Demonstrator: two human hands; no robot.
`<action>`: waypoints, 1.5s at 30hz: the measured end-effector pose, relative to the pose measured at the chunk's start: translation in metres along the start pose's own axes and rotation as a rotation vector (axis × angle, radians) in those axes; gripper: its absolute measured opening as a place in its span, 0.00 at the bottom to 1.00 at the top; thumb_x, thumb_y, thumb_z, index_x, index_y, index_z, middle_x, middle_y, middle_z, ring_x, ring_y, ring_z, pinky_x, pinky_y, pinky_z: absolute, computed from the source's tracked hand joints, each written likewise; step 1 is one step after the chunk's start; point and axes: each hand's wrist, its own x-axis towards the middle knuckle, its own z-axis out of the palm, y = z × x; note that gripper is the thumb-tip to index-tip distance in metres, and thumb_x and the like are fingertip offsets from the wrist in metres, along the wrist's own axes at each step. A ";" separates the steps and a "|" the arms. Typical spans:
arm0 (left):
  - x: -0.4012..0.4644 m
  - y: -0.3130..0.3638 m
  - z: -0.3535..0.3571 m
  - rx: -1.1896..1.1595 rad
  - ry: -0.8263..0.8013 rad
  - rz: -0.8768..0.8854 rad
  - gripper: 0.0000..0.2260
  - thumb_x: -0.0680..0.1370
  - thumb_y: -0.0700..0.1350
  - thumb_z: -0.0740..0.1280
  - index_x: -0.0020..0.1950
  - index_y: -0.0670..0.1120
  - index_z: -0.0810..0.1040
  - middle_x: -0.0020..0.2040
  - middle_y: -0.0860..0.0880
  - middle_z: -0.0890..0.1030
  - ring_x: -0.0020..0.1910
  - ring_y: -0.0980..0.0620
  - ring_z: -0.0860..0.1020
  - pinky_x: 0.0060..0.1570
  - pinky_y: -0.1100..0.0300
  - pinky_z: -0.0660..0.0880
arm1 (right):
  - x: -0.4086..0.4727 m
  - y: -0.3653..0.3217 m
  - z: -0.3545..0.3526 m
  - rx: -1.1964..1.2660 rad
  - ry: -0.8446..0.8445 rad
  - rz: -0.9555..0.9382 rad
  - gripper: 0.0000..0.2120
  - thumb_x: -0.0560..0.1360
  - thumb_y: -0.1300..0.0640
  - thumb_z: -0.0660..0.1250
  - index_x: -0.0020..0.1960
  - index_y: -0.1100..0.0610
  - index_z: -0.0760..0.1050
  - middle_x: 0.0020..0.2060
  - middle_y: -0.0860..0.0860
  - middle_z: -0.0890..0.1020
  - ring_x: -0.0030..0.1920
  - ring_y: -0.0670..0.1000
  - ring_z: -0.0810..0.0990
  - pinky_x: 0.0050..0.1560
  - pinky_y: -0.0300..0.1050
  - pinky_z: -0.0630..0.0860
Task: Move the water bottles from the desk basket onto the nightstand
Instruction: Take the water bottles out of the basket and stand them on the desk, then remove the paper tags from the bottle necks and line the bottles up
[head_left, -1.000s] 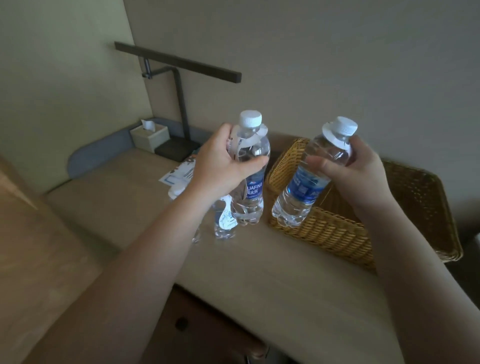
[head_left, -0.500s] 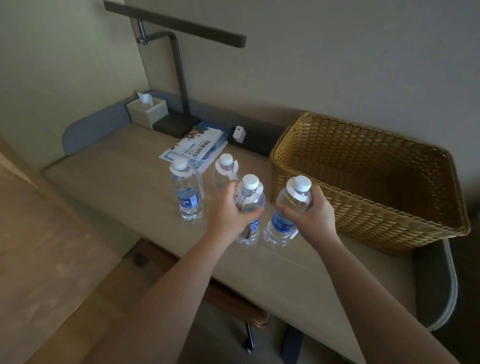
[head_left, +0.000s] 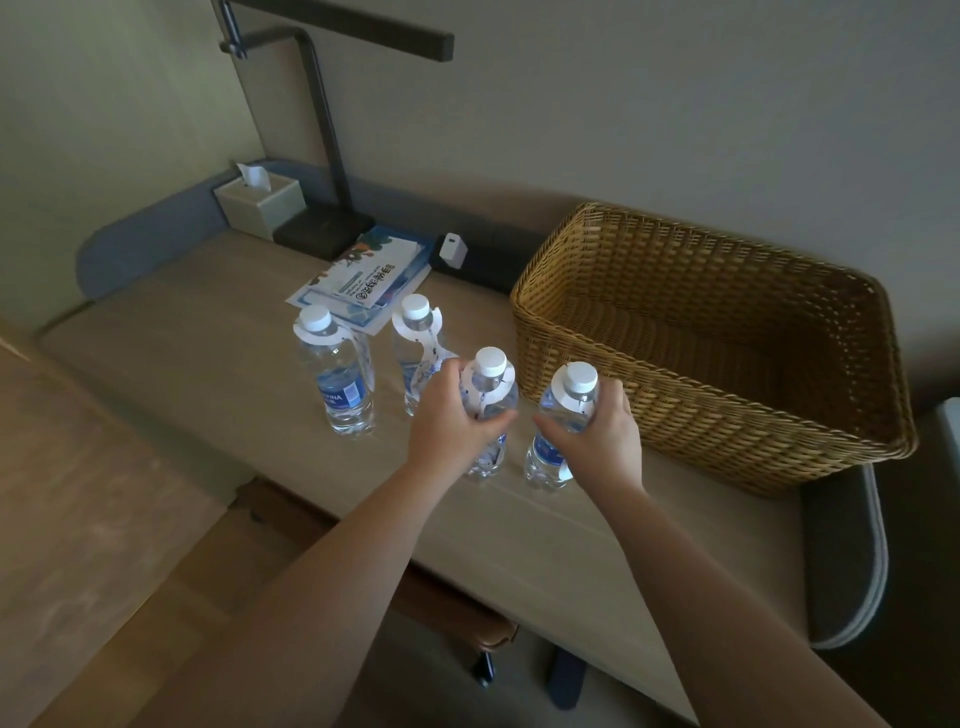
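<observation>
1. I am seeing the wicker basket (head_left: 727, 415) sitting empty at the right end of the table (head_left: 623, 545); no bottle is showing inside it, so I judge the unloading part finished.
2. All four water bottles are standing on the table just left of the basket: the far-left bottle (head_left: 340, 379), the back bottle (head_left: 415, 345), and two nearer ones.
3. My left hand (head_left: 452, 421) is wrapping closed around the near-left bottle (head_left: 488, 410), and my right hand (head_left: 597, 436) is gripping the near-right bottle (head_left: 561, 426) from the basket side.
4. Both gripped bottles appear to be resting on the table, bases down, just beside each other without touching.
5. No nightstand is showing in this view, so I am judging the carry and placement as wholly left to do for all four.
6. Every bottle is standing with its long axis near vertical, white cap pointing up toward my camera; the paper neck tags are hanging down their sides.
</observation>
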 end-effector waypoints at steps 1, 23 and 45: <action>0.000 0.000 0.000 0.005 -0.009 -0.004 0.32 0.65 0.52 0.79 0.64 0.46 0.69 0.52 0.55 0.74 0.51 0.53 0.76 0.46 0.61 0.70 | 0.000 0.000 0.000 -0.005 -0.002 0.007 0.27 0.63 0.45 0.78 0.52 0.53 0.66 0.49 0.46 0.73 0.49 0.47 0.72 0.42 0.42 0.67; -0.058 0.046 0.038 -0.157 -0.244 0.133 0.30 0.77 0.46 0.68 0.77 0.50 0.59 0.69 0.60 0.64 0.66 0.70 0.60 0.62 0.76 0.60 | -0.011 0.033 -0.040 0.121 -0.192 0.103 0.27 0.75 0.42 0.65 0.71 0.49 0.66 0.69 0.48 0.72 0.68 0.49 0.70 0.64 0.47 0.68; -0.063 0.052 0.055 -0.367 -0.518 0.020 0.36 0.72 0.41 0.63 0.61 0.82 0.58 0.57 0.80 0.71 0.57 0.79 0.69 0.46 0.81 0.67 | -0.020 0.014 -0.109 0.238 -0.139 0.027 0.06 0.78 0.56 0.65 0.44 0.51 0.78 0.40 0.50 0.83 0.43 0.50 0.80 0.42 0.46 0.76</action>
